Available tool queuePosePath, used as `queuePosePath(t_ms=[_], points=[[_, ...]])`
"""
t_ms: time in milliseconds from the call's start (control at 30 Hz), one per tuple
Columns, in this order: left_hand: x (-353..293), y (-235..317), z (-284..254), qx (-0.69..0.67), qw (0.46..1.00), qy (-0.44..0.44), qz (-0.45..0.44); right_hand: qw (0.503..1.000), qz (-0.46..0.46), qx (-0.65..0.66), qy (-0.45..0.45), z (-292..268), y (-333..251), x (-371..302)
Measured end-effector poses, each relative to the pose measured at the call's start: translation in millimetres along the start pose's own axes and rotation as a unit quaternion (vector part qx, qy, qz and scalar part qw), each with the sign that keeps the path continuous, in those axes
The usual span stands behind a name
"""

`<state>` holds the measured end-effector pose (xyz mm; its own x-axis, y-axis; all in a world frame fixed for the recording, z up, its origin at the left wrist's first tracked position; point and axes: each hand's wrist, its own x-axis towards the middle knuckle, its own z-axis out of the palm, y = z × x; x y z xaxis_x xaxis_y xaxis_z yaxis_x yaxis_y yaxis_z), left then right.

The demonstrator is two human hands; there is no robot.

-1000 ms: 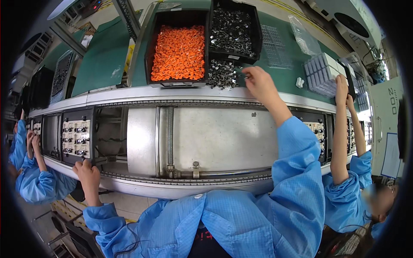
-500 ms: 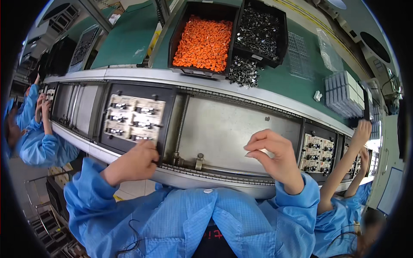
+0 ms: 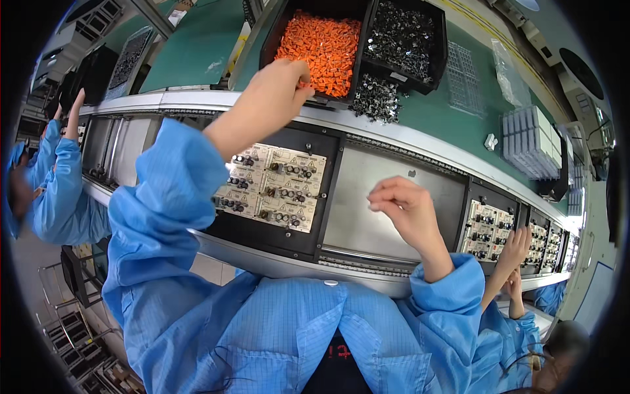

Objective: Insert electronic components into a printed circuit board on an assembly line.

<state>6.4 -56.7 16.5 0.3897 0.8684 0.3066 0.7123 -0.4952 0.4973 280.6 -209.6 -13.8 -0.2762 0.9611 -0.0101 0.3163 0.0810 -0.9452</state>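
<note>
My left hand (image 3: 272,95) reaches over the rail to the near edge of a black bin (image 3: 359,72) full of small orange parts (image 3: 321,49). Its fingers are curled together; what they hold, if anything, is hidden. Over the bare metal conveyor bed (image 3: 357,213) hovers my right hand (image 3: 408,207), thumb and forefinger pinched, with nothing I can make out between them. Under my left forearm lies a black tray (image 3: 331,148) carrying a panel of pale circuit boards (image 3: 289,190) with dark components. My sleeve covers the tray's left part.
A second black bin (image 3: 441,56) holds dark metal parts, with a loose pile of metal clips (image 3: 375,100) before it. Stacked white trays (image 3: 531,144) stand at the far right. A co-worker's hand (image 3: 515,249) touches another board panel (image 3: 485,226); another person works at the left.
My left hand has left the tray's corner and moved up to the orange parts. The tray has slid right along the conveyor. The right-hand co-worker's raised hand has lowered to the boards.
</note>
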Motion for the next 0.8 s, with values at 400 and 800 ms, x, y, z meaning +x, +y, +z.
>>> queuePosePath(t_ms=[400, 800], points=[[30.4, -27.7, 21.5, 0.134, 0.984, -0.113, -0.018, 0.964, -0.107, -0.241, -0.025, 71.0, -5.4, 82.2], [7.5, -37.6, 0.7, -0.037, 0.997, 0.057, 0.024, 0.915, -0.112, -0.385, -0.052, 86.4, 0.1, 96.0]])
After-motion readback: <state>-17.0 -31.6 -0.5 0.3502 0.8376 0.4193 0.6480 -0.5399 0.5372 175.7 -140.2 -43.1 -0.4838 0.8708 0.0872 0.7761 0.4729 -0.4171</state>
